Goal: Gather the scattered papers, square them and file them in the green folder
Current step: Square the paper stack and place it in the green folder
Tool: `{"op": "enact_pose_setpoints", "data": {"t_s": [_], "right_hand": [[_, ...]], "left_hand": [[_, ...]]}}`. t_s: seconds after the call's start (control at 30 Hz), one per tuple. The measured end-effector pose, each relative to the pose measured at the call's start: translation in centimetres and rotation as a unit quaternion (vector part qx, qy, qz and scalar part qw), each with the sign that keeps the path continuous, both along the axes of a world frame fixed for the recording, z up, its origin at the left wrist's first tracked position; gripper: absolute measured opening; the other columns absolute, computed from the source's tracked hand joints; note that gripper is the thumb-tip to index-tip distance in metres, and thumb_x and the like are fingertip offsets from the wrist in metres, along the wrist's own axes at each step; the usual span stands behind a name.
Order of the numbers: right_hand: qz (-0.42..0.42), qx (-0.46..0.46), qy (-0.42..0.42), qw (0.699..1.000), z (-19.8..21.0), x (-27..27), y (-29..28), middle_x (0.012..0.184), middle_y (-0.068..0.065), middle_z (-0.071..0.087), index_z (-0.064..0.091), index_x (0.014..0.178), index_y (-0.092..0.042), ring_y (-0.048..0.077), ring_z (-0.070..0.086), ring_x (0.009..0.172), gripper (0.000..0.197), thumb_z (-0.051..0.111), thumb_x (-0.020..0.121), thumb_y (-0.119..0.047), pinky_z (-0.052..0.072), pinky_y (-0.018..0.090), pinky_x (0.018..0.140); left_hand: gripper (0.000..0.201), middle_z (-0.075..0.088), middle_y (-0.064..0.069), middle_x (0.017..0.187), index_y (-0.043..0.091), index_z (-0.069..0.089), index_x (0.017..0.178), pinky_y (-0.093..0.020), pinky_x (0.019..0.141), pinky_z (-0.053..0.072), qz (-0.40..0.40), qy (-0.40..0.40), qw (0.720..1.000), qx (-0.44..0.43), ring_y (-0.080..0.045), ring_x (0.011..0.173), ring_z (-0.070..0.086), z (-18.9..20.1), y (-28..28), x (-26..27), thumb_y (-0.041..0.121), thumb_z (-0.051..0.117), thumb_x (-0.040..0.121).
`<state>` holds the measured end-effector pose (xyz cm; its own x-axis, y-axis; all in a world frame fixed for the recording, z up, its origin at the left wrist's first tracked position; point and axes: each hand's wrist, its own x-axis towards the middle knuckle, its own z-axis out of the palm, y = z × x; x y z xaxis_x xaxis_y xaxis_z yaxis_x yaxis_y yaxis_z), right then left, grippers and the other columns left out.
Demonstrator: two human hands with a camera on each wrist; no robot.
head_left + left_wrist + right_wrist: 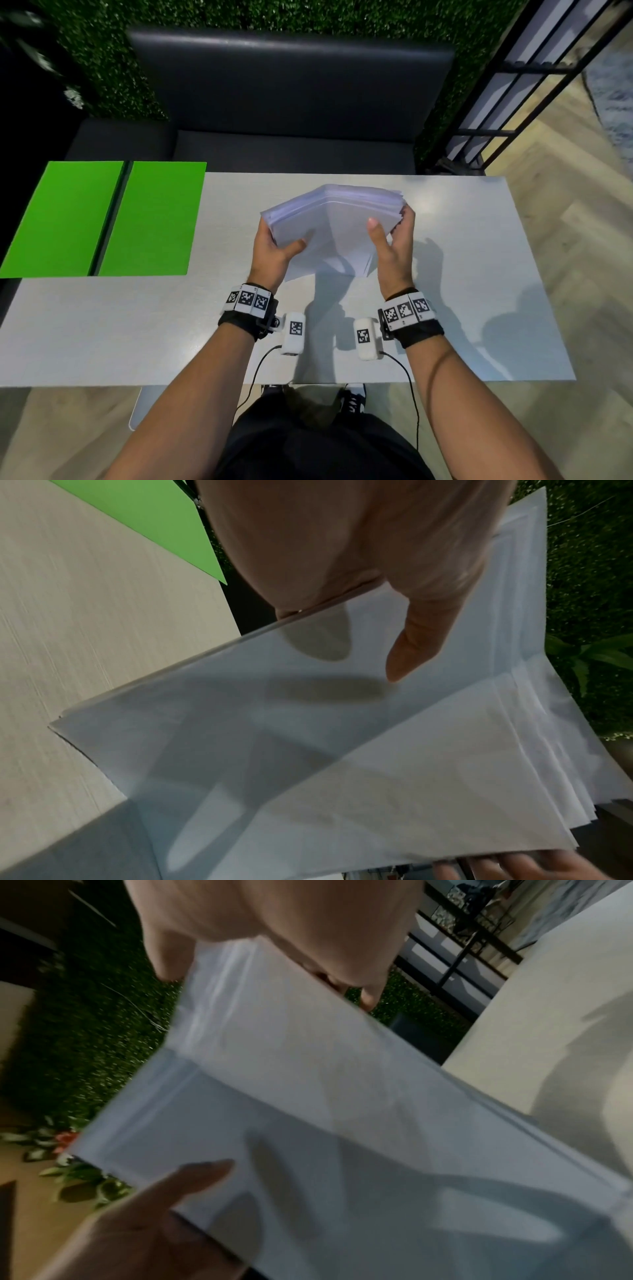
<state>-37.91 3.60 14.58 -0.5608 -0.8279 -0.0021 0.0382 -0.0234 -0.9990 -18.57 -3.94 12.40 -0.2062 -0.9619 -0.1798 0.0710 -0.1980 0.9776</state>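
Note:
A stack of white papers (329, 229) stands nearly upright over the middle of the table, its sheets fanned unevenly. My left hand (274, 245) grips the stack's left edge, thumb on the near face. My right hand (394, 236) holds the right edge, thumb on the front and fingers behind. In the left wrist view the papers (308, 750) fill the frame under my left hand (394, 642). In the right wrist view my right hand (274, 947) clasps the papers (342, 1110) by their edge. The green folder (102, 219) lies open and flat at the table's far left.
The grey table (137, 335) stretches around the stack. A dark bench (291, 102) stands behind it against a green hedge wall (239, 13). A black metal frame (513, 85) rises at the right over wood flooring.

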Motion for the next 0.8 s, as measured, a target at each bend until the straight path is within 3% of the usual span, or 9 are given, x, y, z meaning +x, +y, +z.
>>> {"op": "enact_pose_setpoints", "data": {"t_s": [0.03, 0.1, 0.2, 0.37, 0.53, 0.67, 0.8], "right_hand": [[-0.025, -0.013, 0.007, 1.0, 0.6, 0.3, -0.3, 0.139, 0.004, 0.054, 0.041, 0.142, -0.02, 0.019, 0.053, 0.128, 0.061, 0.067, 0.091, -0.04, 0.047, 0.035, 0.107], [-0.075, -0.018, 0.019, 0.997, 1.9, 0.6, -1.3, 0.137, 0.0, 0.053, 0.047, 0.137, -0.023, 0.016, 0.051, 0.126, 0.058, 0.061, 0.089, -0.052, 0.045, 0.022, 0.104], [-0.124, -0.003, 0.015, 0.992, 3.0, 0.8, -2.8, 0.124, -0.006, 0.055, 0.052, 0.127, -0.024, 0.013, 0.051, 0.119, 0.05, 0.061, 0.089, -0.054, 0.041, 0.002, 0.086], [-0.19, 0.027, 0.014, 0.981, 2.4, 0.3, -4.3, 0.101, -0.014, 0.057, 0.059, 0.116, -0.022, 0.014, 0.057, 0.104, 0.029, 0.064, 0.093, -0.038, 0.045, 0.016, 0.082], [-0.168, 0.024, 0.033, 0.985, 2.0, 0.3, -4.2, 0.101, -0.012, 0.06, 0.057, 0.117, -0.023, 0.004, 0.058, 0.094, 0.031, 0.066, 0.092, -0.039, 0.046, 0.008, 0.079], [-0.165, 0.032, 0.058, 0.984, 2.0, 0.3, -3.9, 0.093, -0.01, 0.06, 0.057, 0.119, -0.022, -0.005, 0.059, 0.08, 0.032, 0.069, 0.091, -0.028, 0.047, 0.008, 0.073], [-0.151, 0.026, 0.09, 0.984, 2.3, 0.7, -3.8, 0.096, -0.006, 0.061, 0.056, 0.121, -0.024, 0.011, 0.063, 0.09, 0.035, 0.071, 0.09, -0.03, 0.052, 0.015, 0.077]], "left_hand": [[0.066, 0.066, -0.014, 0.123, 0.007, 0.05, 0.134, -0.047, 0.093, 0.057, -0.001, -0.006, 1.0, -0.002, -0.026, 0.112, 0.067, -0.1, 0.0, -0.1, -0.011, 0.076, 0.076], [0.065, 0.066, -0.013, 0.122, 0.009, 0.052, 0.133, -0.05, 0.094, 0.056, -0.003, -0.021, 1.0, -0.005, -0.026, 0.113, 0.066, -0.3, 0.0, -0.1, -0.01, 0.076, 0.076], [0.063, 0.067, -0.012, 0.121, 0.011, 0.054, 0.131, -0.053, 0.093, 0.056, -0.009, -0.04, 0.999, -0.013, -0.027, 0.113, 0.065, -0.7, 0.0, 0.0, -0.004, 0.078, 0.075], [0.06, 0.064, -0.011, 0.12, 0.019, 0.056, 0.125, -0.056, 0.093, 0.054, -0.009, -0.046, 0.998, -0.033, -0.028, 0.112, 0.062, -0.8, 0.1, -0.1, -0.008, 0.075, 0.075], [0.056, 0.064, -0.008, 0.12, 0.023, 0.058, 0.122, -0.054, 0.098, 0.052, -0.013, -0.041, 0.998, -0.039, -0.03, 0.115, 0.06, -0.8, 0.1, -0.3, -0.003, 0.076, 0.076], [0.049, 0.065, -0.007, 0.119, 0.024, 0.059, 0.121, -0.055, 0.097, 0.052, -0.008, -0.042, 0.998, -0.042, -0.033, 0.113, 0.061, -0.9, 0.1, -0.5, 0.002, 0.075, 0.08], [0.046, 0.068, -0.005, 0.115, 0.025, 0.06, 0.12, -0.052, 0.095, 0.055, -0.001, -0.039, 0.999, -0.031, -0.031, 0.111, 0.063, -0.9, 0.1, -0.6, 0.002, 0.074, 0.082]]}}
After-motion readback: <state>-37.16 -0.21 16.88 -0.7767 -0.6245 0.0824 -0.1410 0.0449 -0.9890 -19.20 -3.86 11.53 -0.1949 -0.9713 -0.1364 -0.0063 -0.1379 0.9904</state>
